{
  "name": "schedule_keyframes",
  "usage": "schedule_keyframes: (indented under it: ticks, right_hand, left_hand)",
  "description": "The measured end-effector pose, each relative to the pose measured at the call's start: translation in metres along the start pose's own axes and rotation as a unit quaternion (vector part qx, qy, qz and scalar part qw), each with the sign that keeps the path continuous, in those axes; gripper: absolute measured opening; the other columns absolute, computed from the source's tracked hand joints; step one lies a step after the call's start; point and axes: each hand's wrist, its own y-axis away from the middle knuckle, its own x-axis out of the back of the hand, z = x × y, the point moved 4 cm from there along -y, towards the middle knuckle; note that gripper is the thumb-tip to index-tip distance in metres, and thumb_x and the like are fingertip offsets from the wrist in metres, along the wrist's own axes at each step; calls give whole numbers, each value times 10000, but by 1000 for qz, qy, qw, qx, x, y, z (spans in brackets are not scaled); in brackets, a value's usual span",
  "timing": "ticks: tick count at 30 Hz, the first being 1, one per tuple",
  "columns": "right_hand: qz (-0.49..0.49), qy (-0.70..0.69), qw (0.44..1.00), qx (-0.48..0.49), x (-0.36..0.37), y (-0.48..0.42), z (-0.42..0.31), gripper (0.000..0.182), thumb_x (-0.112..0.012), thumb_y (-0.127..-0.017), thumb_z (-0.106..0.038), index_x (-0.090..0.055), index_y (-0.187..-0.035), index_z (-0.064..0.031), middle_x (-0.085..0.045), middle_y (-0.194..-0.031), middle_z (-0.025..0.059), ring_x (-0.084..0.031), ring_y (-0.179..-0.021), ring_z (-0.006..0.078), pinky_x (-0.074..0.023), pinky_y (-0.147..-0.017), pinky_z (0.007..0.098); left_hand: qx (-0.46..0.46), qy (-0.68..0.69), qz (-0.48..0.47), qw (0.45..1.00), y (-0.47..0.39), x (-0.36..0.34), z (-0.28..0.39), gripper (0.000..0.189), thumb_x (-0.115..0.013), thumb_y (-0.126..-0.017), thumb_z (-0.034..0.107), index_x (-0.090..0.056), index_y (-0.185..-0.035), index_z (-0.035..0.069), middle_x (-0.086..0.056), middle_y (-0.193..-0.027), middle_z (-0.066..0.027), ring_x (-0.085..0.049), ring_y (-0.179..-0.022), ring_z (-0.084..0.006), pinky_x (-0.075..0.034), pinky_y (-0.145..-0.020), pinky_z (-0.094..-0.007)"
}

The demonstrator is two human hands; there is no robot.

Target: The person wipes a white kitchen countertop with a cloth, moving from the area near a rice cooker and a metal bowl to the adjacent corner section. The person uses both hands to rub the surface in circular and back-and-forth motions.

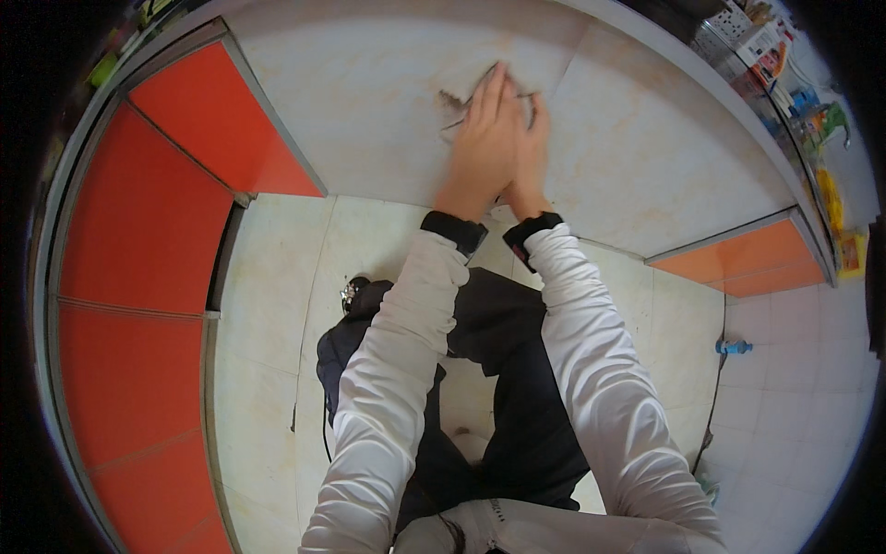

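My left hand [481, 156] and my right hand [531, 142] lie close side by side, the left partly over the right, fingers pointing away from me. Both are against or just in front of a pale marbled tile panel [387, 138]. Thin dark lines and a brownish mark [448, 100] show around the fingers; whether these are cracks, marks or part of a thing is unclear. The fingers are slightly blurred, and the palms are hidden, so anything between them cannot be seen. Black bands circle both wrists, below white sleeves.
Red cabinet doors [138, 221] line the left side, with an orange panel [754, 256] at the right. Various goods stand on a glass-edged shelf [775, 104] at the upper right. A small blue bottle [734, 347] lies by the white tiled wall [789, 374].
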Motion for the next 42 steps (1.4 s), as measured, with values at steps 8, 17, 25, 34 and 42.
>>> schedule_keyframes:
  ticks: [8,17,25,34,42]
  right_hand:
    - [81,69,994,22,14,-5,-17,580,-556,-970,-270,-355,-1450,-14,-337,-1477,223,-361,-1318,411,-351,-1082,417]
    - [63,21,994,91,16,-8,13,604,-597,-930,-198,-345,-1453,-29,-292,-1478,214,-356,-1301,427,-352,-1073,429]
    - [155,161,968,115,60,-54,-57,499,-587,-944,-234,-446,-1386,-49,-373,-1437,228,-412,-1230,404,-379,-1029,440]
    - [123,172,973,91,52,-19,-35,537,-604,-904,-200,-437,-1392,-47,-406,-1411,183,-428,-1175,408,-415,-968,448]
    - [150,-33,987,-55,57,-6,-18,523,-616,-879,-193,-472,-1363,-59,-438,-1401,138,-474,-1115,375,-436,-927,431]
  left_hand:
    - [-25,-65,-27,997,-9,-9,12,562,-516,-871,123,-437,-1409,-18,-379,-1527,-115,-462,-1305,-310,-402,-1050,-392]
    - [38,-31,-24,999,-20,-18,40,553,-522,-898,137,-421,-1421,-12,-394,-1515,-131,-472,-1281,-353,-419,-1038,-414]
    - [-54,-42,120,990,-61,11,44,456,-609,-844,225,-590,-1239,-4,-546,-1382,-127,-528,-1226,-320,-462,-988,-415]
    - [-49,-132,135,981,-45,-14,55,356,-641,-830,226,-660,-1123,25,-579,-1345,-92,-566,-1090,-288,-487,-886,-413]
    - [-35,-115,111,987,-29,-19,60,273,-645,-850,216,-681,-1038,22,-581,-1352,-89,-586,-1111,-271,-502,-910,-411]
